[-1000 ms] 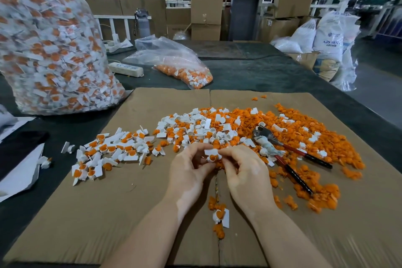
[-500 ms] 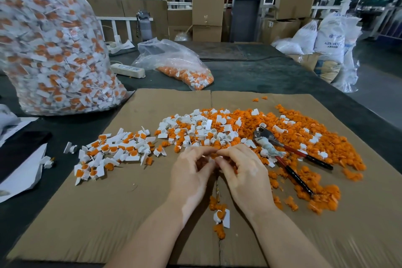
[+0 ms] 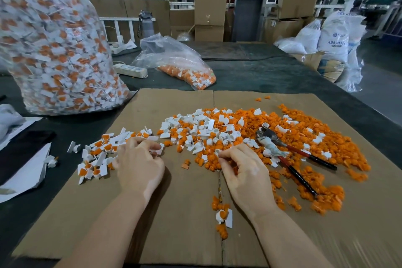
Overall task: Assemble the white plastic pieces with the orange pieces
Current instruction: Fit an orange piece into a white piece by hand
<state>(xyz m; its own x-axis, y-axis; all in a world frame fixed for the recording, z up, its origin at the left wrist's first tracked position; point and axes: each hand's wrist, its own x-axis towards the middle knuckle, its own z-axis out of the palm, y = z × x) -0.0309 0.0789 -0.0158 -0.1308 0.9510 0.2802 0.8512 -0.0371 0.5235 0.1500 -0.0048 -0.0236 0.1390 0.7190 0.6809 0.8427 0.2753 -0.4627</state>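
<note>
cardboard sheet (image 3: 174, 213): flat on the dark table (image 3: 272, 72), carries all the loose parts and both hands.
orange pieces (image 3: 304, 137): loose heap spread over the right half of the sheet, long axis of the heap running from far-centre to near-right; single pieces too small to tell which way they point.
white pieces (image 3: 202, 124): loose cluster at the centre, mixed into the orange heap's left edge.
finished pile (image 3: 97, 154): white tabs with orange inserts, left of centre, pointing every way.
left hand (image 3: 139, 165): palm down at the right edge of the finished pile, fingers curled, fingertips (image 3: 152, 148) touching a white part there; cannot tell if it is pinched or just touched.
right hand (image 3: 245, 172): fingers curled, thumb and forefinger tips at the near edge of the orange heap, on or around a small piece; real hold cannot be told.
pliers (image 3: 289, 154): red and black handles, lying on the orange heap just right of the right hand, handles pointing near-right.
big bag (image 3: 54, 50): clear, full of assembled parts, far left.
change: a second ago both hands met at the centre on one white-and-orange part; now they are apart, left at the finished pile, right at the orange heap.
</note>
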